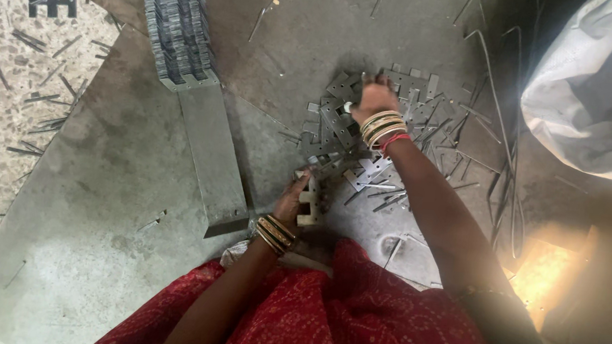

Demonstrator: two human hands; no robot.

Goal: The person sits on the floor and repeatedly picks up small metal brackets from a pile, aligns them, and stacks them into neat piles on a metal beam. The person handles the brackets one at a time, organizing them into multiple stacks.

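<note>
My left hand (293, 199) is closed around a small stack of flat E-shaped metal plates (309, 202), held close to my lap. My right hand (374, 96) reaches forward into a loose pile of the same grey stamped plates (340, 127) on the floor, fingers pinched on one piece at the top of the pile. Gold bangles sit on both wrists, with a red one on the right. A red patterned cloth (336, 324) covers my lap at the bottom of the view.
A long grey metal channel (210, 155) lies to the left, with a neat row of stacked plates (178, 29) at its far end. Thin metal strips (500, 138) and wire scraps litter the floor. A white sack (606, 89) sits at right. A metal sheet (94, 196) covers the floor.
</note>
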